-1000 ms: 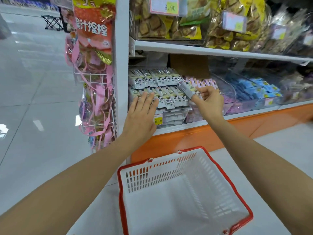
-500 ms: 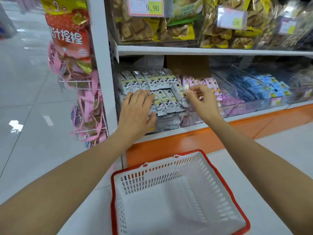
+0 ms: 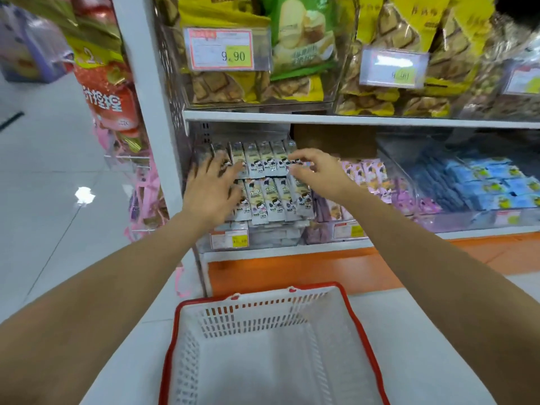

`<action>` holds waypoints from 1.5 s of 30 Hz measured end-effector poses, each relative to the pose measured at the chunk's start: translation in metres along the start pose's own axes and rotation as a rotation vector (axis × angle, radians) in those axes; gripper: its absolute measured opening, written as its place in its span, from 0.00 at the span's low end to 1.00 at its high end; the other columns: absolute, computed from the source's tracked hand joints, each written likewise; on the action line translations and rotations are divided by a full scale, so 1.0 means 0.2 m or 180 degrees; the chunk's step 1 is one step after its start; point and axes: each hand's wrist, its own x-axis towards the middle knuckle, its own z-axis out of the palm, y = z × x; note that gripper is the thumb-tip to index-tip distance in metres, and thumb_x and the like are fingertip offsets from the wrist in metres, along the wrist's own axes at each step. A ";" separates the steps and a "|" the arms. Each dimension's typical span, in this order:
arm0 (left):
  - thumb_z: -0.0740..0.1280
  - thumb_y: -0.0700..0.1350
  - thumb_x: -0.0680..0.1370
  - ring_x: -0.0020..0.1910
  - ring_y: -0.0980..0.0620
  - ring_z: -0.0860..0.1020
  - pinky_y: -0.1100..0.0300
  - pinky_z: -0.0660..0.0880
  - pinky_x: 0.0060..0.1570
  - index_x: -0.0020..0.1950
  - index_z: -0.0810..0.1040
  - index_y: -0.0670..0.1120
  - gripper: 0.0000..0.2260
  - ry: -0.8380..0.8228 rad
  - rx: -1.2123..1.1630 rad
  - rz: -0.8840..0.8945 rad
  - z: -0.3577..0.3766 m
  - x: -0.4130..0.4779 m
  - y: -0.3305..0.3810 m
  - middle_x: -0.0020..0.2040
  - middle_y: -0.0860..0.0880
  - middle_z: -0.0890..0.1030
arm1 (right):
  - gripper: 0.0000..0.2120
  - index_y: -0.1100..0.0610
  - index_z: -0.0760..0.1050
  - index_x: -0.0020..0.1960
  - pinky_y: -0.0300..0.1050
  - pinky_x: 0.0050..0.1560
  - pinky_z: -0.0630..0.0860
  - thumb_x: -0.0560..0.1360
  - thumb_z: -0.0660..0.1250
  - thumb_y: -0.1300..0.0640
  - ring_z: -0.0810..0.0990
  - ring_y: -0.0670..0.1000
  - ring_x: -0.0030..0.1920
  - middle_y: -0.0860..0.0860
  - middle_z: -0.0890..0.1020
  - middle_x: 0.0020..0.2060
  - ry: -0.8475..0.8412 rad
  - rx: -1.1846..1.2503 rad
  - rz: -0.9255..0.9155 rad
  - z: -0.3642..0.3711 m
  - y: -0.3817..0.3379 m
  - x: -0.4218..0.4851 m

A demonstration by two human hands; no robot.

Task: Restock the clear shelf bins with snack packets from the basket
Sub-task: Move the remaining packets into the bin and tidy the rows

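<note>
Shelf bin (image 3: 274, 234) is holding packets (image 3: 267, 197) lying lengthwise front-to-back; left hand (image 3: 211, 190) is pressing them, fingers spread; right hand (image 3: 320, 173) is curling, pinch unclear

Red-bordered white price tag (image 3: 221, 49), on the front of the clear plastic bin (image 3: 263, 106), upper shelf: "9.90" in dark digits on a yellow patch. The fine print beside it is illegible.

Yellow-green hanging foil bag (image 3: 93, 51), left rack: large white "2".

Red hanging bag (image 3: 108, 103) below it: big white Chinese characters, not surely readable.

Clear-sleeved tag (image 3: 393, 68) on the neighbouring bin: blurred.

Small lower-shelf tag (image 3: 229, 238) and slim white snack packets (image 3: 264, 200): print too small to read.
</note>
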 end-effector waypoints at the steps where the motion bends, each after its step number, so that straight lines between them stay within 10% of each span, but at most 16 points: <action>1: 0.55 0.53 0.83 0.79 0.43 0.49 0.41 0.49 0.74 0.78 0.61 0.54 0.22 -0.0008 0.0021 -0.0024 0.00 -0.01 0.00 0.80 0.46 0.53 | 0.16 0.52 0.75 0.66 0.43 0.64 0.68 0.80 0.64 0.51 0.73 0.48 0.63 0.50 0.74 0.67 -0.0071 -0.0049 -0.0059 0.01 -0.01 0.02; 13: 0.53 0.48 0.84 0.78 0.40 0.48 0.43 0.57 0.74 0.81 0.51 0.53 0.25 -0.0330 -0.0047 -0.0195 -0.02 0.13 -0.03 0.80 0.44 0.51 | 0.25 0.49 0.72 0.70 0.49 0.68 0.68 0.74 0.72 0.50 0.71 0.54 0.69 0.51 0.73 0.70 -0.0508 -0.0578 -0.0063 0.11 -0.12 0.27; 25: 0.62 0.32 0.75 0.65 0.39 0.68 0.47 0.69 0.62 0.71 0.72 0.46 0.25 0.0035 -0.0492 0.0165 0.03 0.23 -0.08 0.67 0.42 0.72 | 0.26 0.42 0.73 0.68 0.50 0.64 0.73 0.72 0.72 0.41 0.74 0.55 0.66 0.50 0.75 0.68 -0.0548 -0.1234 -0.0022 0.16 -0.08 0.41; 37: 0.60 0.51 0.81 0.74 0.39 0.56 0.48 0.56 0.72 0.79 0.59 0.49 0.26 -0.0225 -0.0296 -0.0173 0.02 0.22 -0.07 0.73 0.39 0.63 | 0.27 0.48 0.72 0.70 0.49 0.69 0.65 0.73 0.74 0.53 0.69 0.53 0.71 0.50 0.72 0.71 -0.0750 -0.0849 0.0028 0.04 -0.03 0.32; 42: 0.60 0.48 0.82 0.70 0.40 0.59 0.50 0.56 0.71 0.79 0.60 0.48 0.25 -0.0099 -0.0352 -0.0107 0.01 0.21 -0.08 0.70 0.39 0.66 | 0.21 0.49 0.77 0.65 0.37 0.46 0.70 0.73 0.73 0.58 0.70 0.37 0.37 0.51 0.75 0.68 -0.0556 -0.0786 -0.0003 0.05 -0.02 0.35; 45: 0.60 0.49 0.83 0.71 0.41 0.58 0.51 0.55 0.71 0.79 0.60 0.48 0.25 -0.0122 -0.0366 -0.0040 0.01 0.22 -0.10 0.70 0.40 0.65 | 0.19 0.47 0.78 0.62 0.41 0.44 0.74 0.73 0.74 0.58 0.80 0.47 0.43 0.50 0.75 0.68 -0.0555 -0.0756 0.0061 0.06 -0.02 0.36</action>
